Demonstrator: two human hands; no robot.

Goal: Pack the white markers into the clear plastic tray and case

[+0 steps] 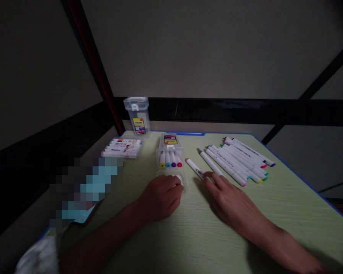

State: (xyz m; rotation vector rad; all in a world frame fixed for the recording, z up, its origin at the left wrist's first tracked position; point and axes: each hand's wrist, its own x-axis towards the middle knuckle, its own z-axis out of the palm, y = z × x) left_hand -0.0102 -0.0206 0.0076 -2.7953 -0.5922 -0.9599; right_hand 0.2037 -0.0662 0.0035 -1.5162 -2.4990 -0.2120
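Note:
A clear plastic marker case [170,151] lies on its side in the middle of the table, its open end facing me. Inside it are markers [168,159] with yellow, blue, purple and red ends. The case's clear lid [183,186] is folded down toward me, and my left hand [161,198] is closed over it, its fingertips partly hidden. My right hand [230,201] has its thumb and fingers on a white marker [194,168] with an orange end. A grey-tipped marker [210,161] lies just beyond that hand.
Several white markers [234,161] with coloured ends lie in a row at the right. A closed clear case [137,118] stands upright at the back left. A filled marker pack [122,147] lies before it. A blurred-out object [88,190] is at the left edge. A wall rises behind.

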